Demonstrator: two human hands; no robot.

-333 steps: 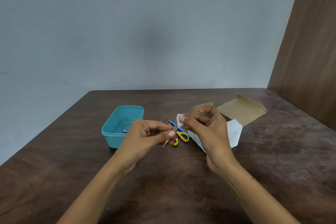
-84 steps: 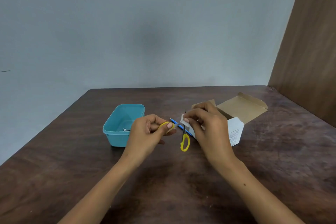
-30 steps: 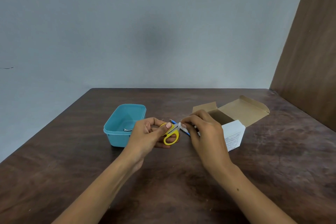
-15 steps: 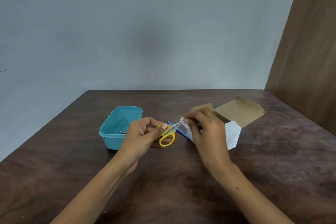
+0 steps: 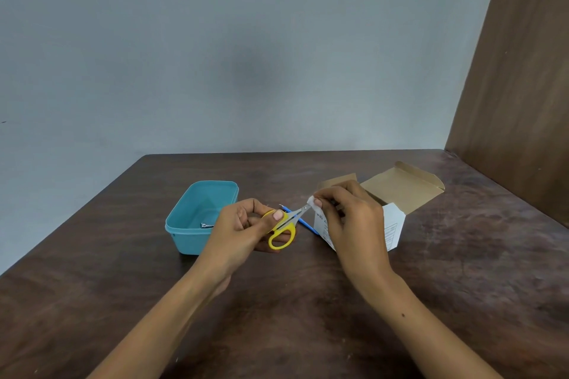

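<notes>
My left hand (image 5: pixel 243 231) grips small scissors with yellow handles (image 5: pixel 281 232) above the table, the steel blades pointing up and right. My right hand (image 5: pixel 351 218) pinches a small white wipe (image 5: pixel 311 202) against the blade tips. Both hands hover over the middle of the dark wooden table (image 5: pixel 277 301).
A teal plastic tub (image 5: pixel 197 215) stands left of my hands with a small metal item inside. An opened white cardboard box (image 5: pixel 394 224) with brown flaps sits behind my right hand. A blue stick-like tool (image 5: pixel 303 221) lies between them. A brown panel rises at the right.
The scissors went from hanging at my right hand to being held by the handles in my left. My right hand now pinches the wipe at the blade tips.
</notes>
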